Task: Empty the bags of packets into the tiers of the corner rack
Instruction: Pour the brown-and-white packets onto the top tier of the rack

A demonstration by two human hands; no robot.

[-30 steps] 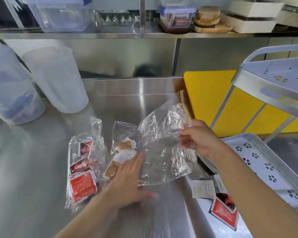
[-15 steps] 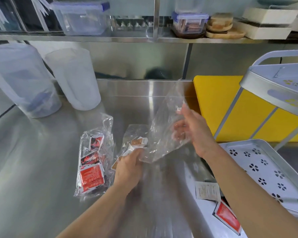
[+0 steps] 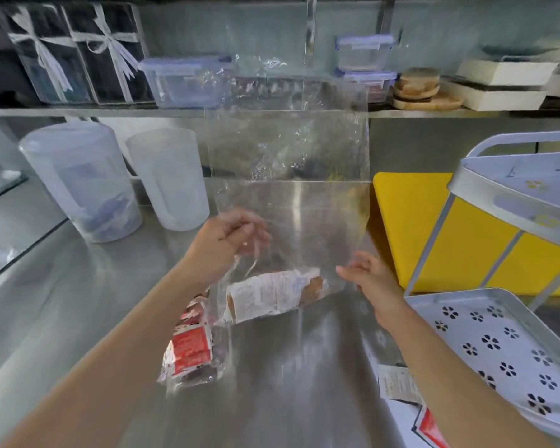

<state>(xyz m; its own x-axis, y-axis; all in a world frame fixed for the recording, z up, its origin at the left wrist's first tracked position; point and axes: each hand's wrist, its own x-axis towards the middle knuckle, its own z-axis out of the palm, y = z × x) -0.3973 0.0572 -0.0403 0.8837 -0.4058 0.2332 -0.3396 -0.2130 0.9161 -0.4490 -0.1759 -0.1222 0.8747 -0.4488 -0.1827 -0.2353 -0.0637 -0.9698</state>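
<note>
Clear bag btwn hands, hiding shelf, jugs left, rack right

The left hand pinches a clear bag held upright above the steel worktop, brown-and-white packets low inside it. The right hand sits open at its lower edge. A bag of red packets lies below; the corner rack stands right.

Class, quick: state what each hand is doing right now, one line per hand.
Left hand: closed, pinching the clear plastic bag with packets in its bottom.
Right hand: open, fingers spread at the bag's edge; grip cannot be told.
</note>
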